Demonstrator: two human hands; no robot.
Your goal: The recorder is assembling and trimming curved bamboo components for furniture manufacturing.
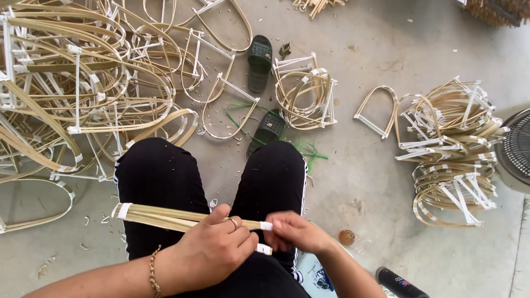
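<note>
Bamboo strips (182,218): a flat pale bundle with white-taped ends, lower centre of frame, lying across black-trousered knees.
Left hand (212,251): fingers closed around the bundle.
Right hand (295,232): fingers pinching the white-taped tip.
Progress: bundle still straight; bent, taped loops already stacked at right (450,149), tangled heap upper left (72,83).
Floor (364,55): grey concrete, shavings, dark sandals (259,63).

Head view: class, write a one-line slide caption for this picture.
Seated over a concrete floor, left hand and right hand grip a white-taped bundle of bamboo strips amid piles of bent bamboo frames.
</note>
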